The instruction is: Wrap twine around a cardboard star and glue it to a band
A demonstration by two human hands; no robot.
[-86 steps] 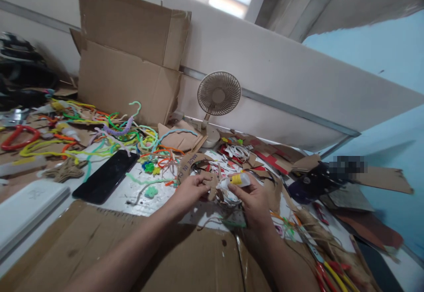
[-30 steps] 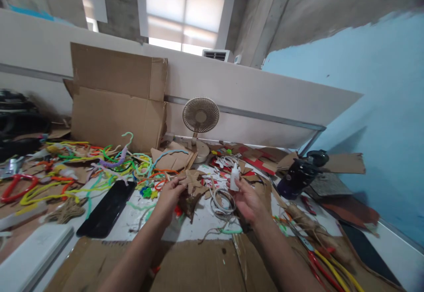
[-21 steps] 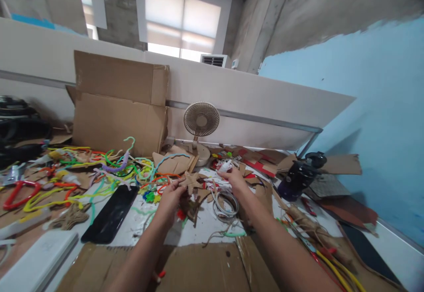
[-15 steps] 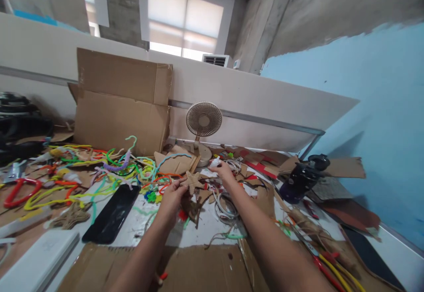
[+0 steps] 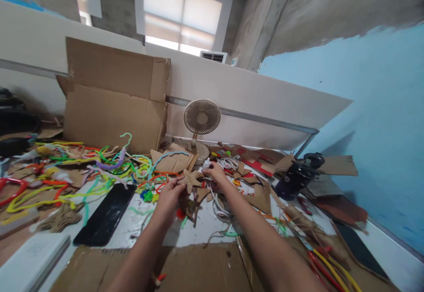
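Note:
My left hand [image 5: 171,192] pinches a small cardboard star [image 5: 190,178], held up over the white table. Brown scraps and strings hang below the star. My right hand [image 5: 217,172] is stretched forward, its fingers closed on a small white glue bottle [image 5: 206,164] just in front of the fan's base. Coiled white cable [image 5: 221,203] lies on the table under my right forearm.
A small desk fan [image 5: 202,117] stands at the back. An opened cardboard box [image 5: 112,102] leans against the partition. Coloured pipe cleaners [image 5: 109,164] cover the left. A black phone [image 5: 105,214] lies near me, a dark bottle [image 5: 294,179] on the right, scissors [image 5: 324,259] at front right.
My right hand has carried the glue bottle forward and left, from beside the star out towards the fan's base. My left hand has kept hold of the cardboard star, raised slightly.

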